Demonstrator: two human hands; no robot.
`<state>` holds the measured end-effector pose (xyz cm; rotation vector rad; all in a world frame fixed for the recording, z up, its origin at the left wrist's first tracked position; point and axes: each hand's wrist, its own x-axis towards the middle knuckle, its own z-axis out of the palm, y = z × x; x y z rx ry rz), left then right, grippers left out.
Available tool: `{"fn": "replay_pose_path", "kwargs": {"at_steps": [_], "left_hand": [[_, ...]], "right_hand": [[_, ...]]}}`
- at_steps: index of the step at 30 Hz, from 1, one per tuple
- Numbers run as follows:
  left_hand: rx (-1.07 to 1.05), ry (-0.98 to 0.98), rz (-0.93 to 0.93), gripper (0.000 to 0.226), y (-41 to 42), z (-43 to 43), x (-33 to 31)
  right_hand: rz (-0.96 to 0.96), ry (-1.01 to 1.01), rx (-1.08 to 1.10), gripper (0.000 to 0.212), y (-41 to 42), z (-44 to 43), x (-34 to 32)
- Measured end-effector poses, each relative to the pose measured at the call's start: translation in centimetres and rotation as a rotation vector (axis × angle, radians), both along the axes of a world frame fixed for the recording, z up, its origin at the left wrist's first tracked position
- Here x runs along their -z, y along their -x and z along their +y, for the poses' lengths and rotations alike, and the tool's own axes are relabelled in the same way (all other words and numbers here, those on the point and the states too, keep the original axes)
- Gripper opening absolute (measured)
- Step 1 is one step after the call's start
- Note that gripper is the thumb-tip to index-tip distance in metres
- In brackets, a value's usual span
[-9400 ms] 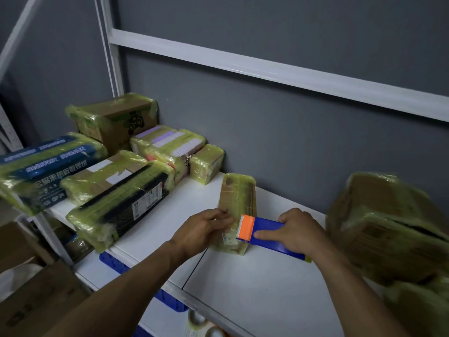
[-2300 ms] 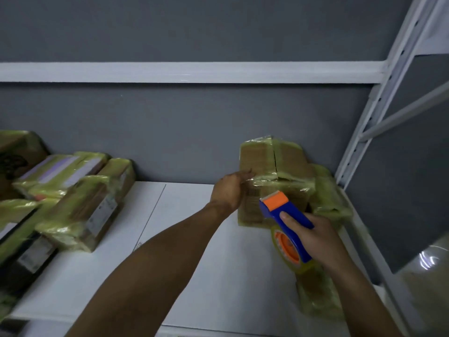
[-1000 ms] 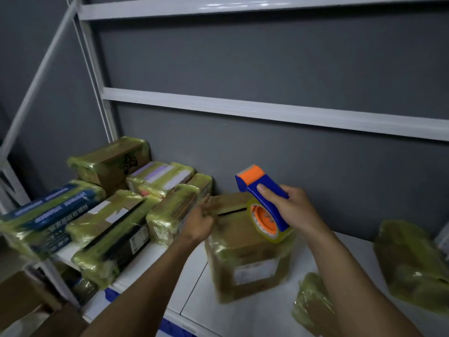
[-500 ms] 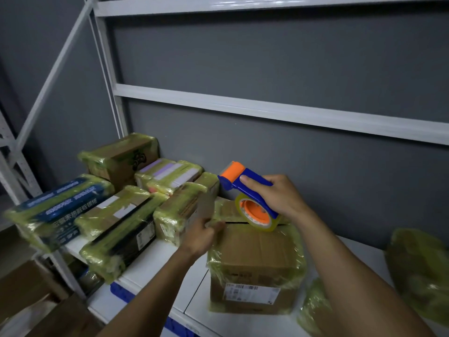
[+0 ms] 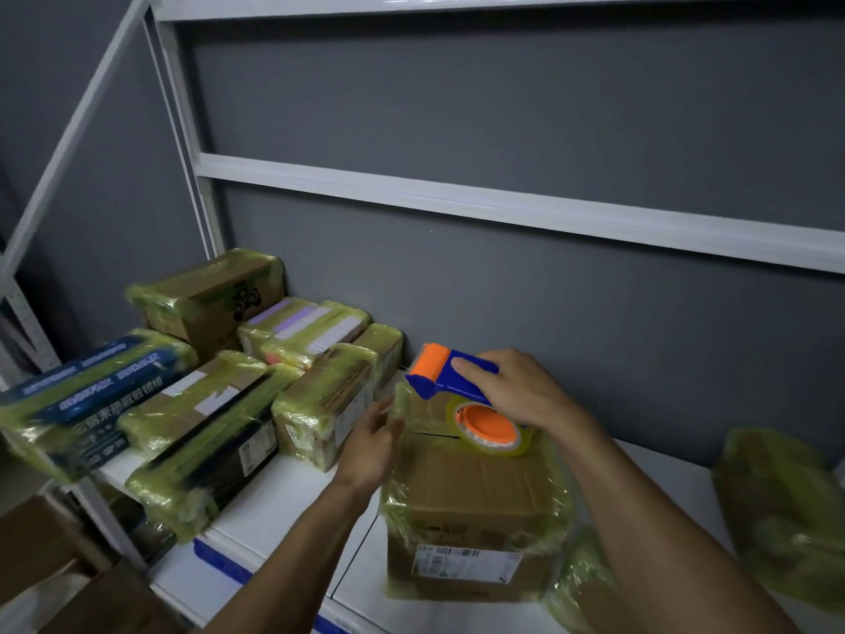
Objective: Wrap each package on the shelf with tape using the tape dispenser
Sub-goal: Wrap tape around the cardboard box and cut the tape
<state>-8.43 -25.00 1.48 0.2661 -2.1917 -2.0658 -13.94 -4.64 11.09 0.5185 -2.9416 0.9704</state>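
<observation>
A brown cardboard package [image 5: 475, 505] partly covered in yellowish tape stands at the front of the white shelf [image 5: 274, 510], a label on its near side. My right hand [image 5: 516, 388] grips the blue and orange tape dispenser [image 5: 450, 382], whose tape roll [image 5: 489, 427] rests on the package's top near its far edge. My left hand [image 5: 370, 443] touches the package's upper left edge, fingers against its side.
Several taped packages [image 5: 196, 404] are crowded on the shelf's left half, one [image 5: 327, 400] right beside my left hand. More wrapped bundles [image 5: 786, 510] lie at the right. Cardboard boxes [image 5: 50, 555] sit below at the left. The grey wall and a white rail [image 5: 503, 205] stand behind.
Over the last second the package was set down on the shelf front and the dispenser came down onto its top. My left hand slid along the package's left edge.
</observation>
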Motion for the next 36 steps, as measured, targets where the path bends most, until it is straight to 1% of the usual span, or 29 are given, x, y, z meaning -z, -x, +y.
{"fn": "replay_pose_path", "kwargs": {"at_steps": [2,4,7,9,10,12,15,17,19,22,23,24,27,29,32,36], "left_hand": [[0.003,-0.029,-0.026,0.038,0.1,0.1,0.0],[0.004,-0.023,-0.045,0.04,0.0,0.1,-0.3],[0.017,-0.027,-0.058,0.054,-0.4,-0.4,-0.9],[-0.01,0.004,0.005,0.063,-1.1,-0.7,-1.4],[-0.041,0.009,0.055,0.061,-1.3,-0.9,-1.7],[-0.075,-0.023,0.121,0.05,-1.6,-1.1,-2.4],[0.045,-0.101,0.123,0.032,-2.3,-0.7,-4.5],[0.119,-0.146,0.11,0.027,-2.6,-0.3,-5.2],[0.136,-0.222,0.074,0.028,-2.7,0.1,-5.6],[0.069,-0.314,-0.039,0.04,-2.5,0.2,-5.8],[0.049,-0.311,-0.074,0.042,-2.5,0.1,-5.9],[0.032,-0.282,-0.086,0.039,-2.4,0.1,-5.8],[-0.007,-0.179,-0.05,0.021,-2.4,0.3,-5.5],[-0.035,-0.147,-0.004,0.015,-2.2,0.3,-5.4],[-0.063,-0.14,0.062,0.011,-1.8,-0.2,-5.6],[-0.054,-0.065,0.11,0.009,-1.2,-0.5,-5.9]], "right_hand": [[0.084,-0.02,-0.003,0.055,0.1,-0.1,1.0],[0.086,-0.032,-0.051,0.051,0.4,0.2,1.2],[0.085,-0.063,-0.106,0.044,0.7,0.2,1.2],[0.086,-0.051,-0.117,0.041,0.6,0.3,1.4],[0.094,-0.037,-0.122,0.042,0.6,0.6,1.6],[0.118,-0.011,-0.151,0.045,0.5,1.2,1.8],[0.14,0.003,-0.212,0.044,0.2,1.5,2.2],[0.153,0.007,-0.228,0.038,0.0,1.6,2.2],[0.156,0.023,-0.233,0.035,-0.1,1.8,2.0],[0.147,0.037,-0.239,0.041,-0.2,2.0,2.3],[0.145,0.04,-0.241,0.044,-0.3,2.1,2.4],[0.146,0.045,-0.244,0.046,-0.3,2.1,2.5],[0.153,0.068,-0.252,0.042,-0.5,2.3,2.5],[0.145,0.084,-0.251,0.041,-0.6,2.4,2.3],[0.137,0.094,-0.255,0.04,-0.9,2.5,2.1],[0.15,0.076,-0.219,0.037,-1.0,2.3,1.6]]}}
